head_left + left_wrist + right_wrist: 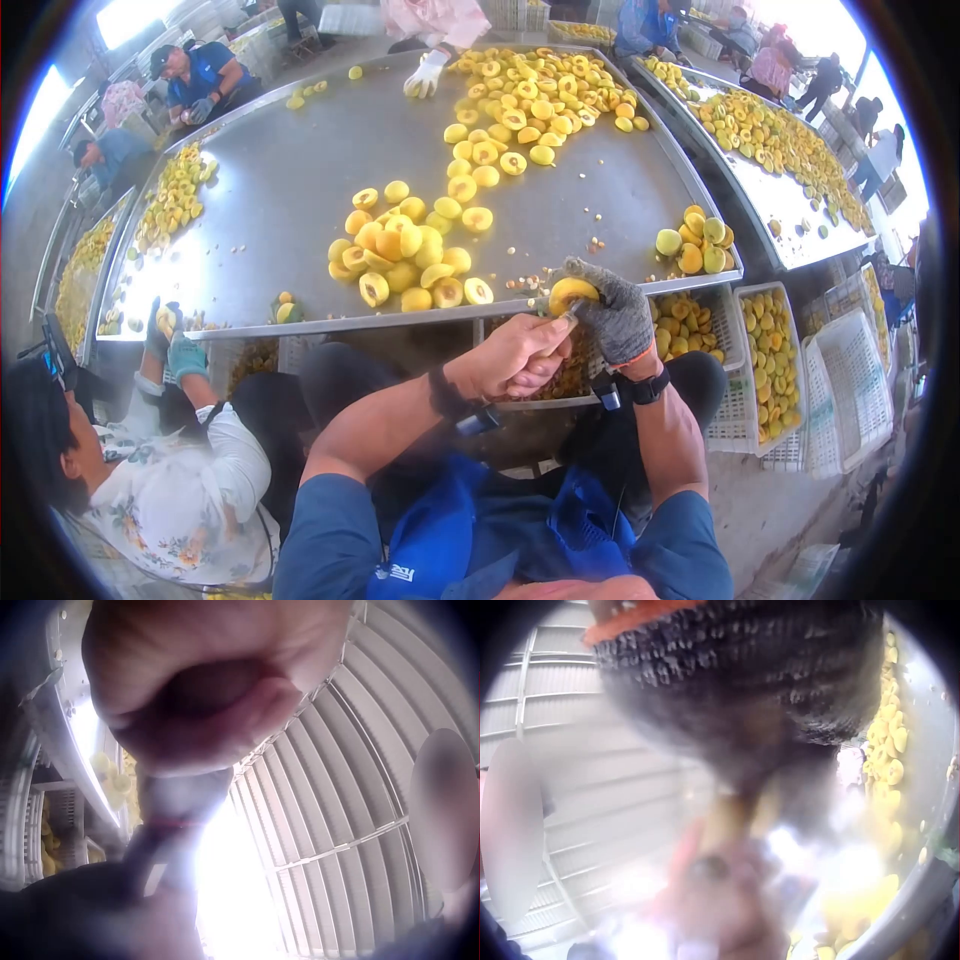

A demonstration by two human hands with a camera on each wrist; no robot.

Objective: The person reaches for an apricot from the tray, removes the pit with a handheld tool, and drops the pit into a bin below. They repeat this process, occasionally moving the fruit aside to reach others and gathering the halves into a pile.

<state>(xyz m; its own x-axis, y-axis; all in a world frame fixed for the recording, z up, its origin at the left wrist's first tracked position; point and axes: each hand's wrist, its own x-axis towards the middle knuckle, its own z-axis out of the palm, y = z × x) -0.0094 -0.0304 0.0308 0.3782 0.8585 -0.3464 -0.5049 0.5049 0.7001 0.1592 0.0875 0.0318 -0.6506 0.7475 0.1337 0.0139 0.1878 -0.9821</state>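
My right hand (612,315), in a grey knit glove, grips a cut yellow peach (573,293) just over the near edge of the metal table (330,170). Right beside it my bare left hand (525,355) is curled around a small metal tool (571,318), whose tip meets the peach's lower side. Most of that tool is hidden in the fist. In the left wrist view the curled left hand (210,712) fills the upper part. The gloved right hand (742,682) looms large and blurred in the right wrist view.
Halved peaches (405,245) lie heaped ahead, with a larger pile (540,95) behind. Whole peaches (692,240) sit at the right corner. Crates of peaches (770,365) stand at lower right. Another worker (170,480) sits close on the left; a white-gloved hand (427,75) is across the table.
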